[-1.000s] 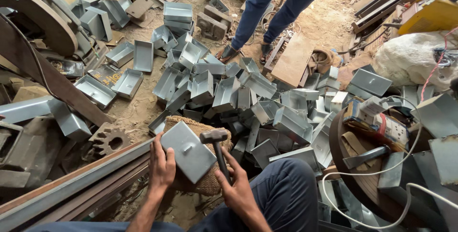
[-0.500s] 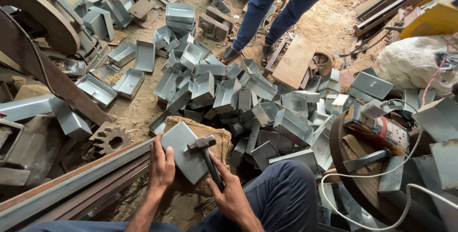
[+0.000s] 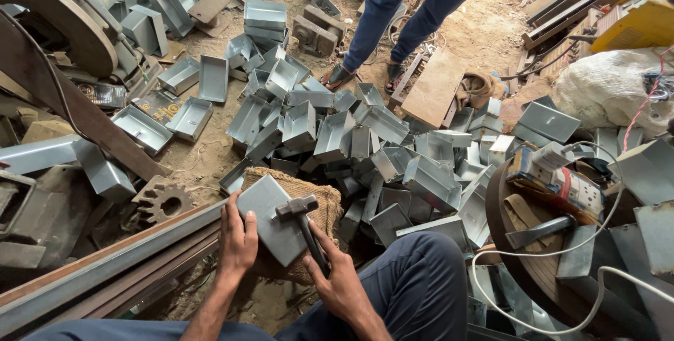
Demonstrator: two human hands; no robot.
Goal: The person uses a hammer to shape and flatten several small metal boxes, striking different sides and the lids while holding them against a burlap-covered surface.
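A grey sheet-metal box (image 3: pixel 270 222) lies upside down on a burlap-covered block (image 3: pixel 309 190) in front of me. My left hand (image 3: pixel 237 239) presses on the box's left edge and holds it steady. My right hand (image 3: pixel 338 281) grips the dark handle of a hammer (image 3: pixel 303 220). The hammer's head rests on the flat top of the box, near its right side.
A large heap of similar grey metal boxes (image 3: pixel 351 137) covers the dirt floor ahead. A person in dark blue trousers (image 3: pixel 407 11) stands beyond it. A rusty gear (image 3: pixel 160 201) and steel rails (image 3: pixel 105 264) lie left. A wooden spool (image 3: pixel 533 243) with a cabled power strip sits right.
The hammer head has come down from above the box's right edge onto its top, moving left. My left hand stays on the box.
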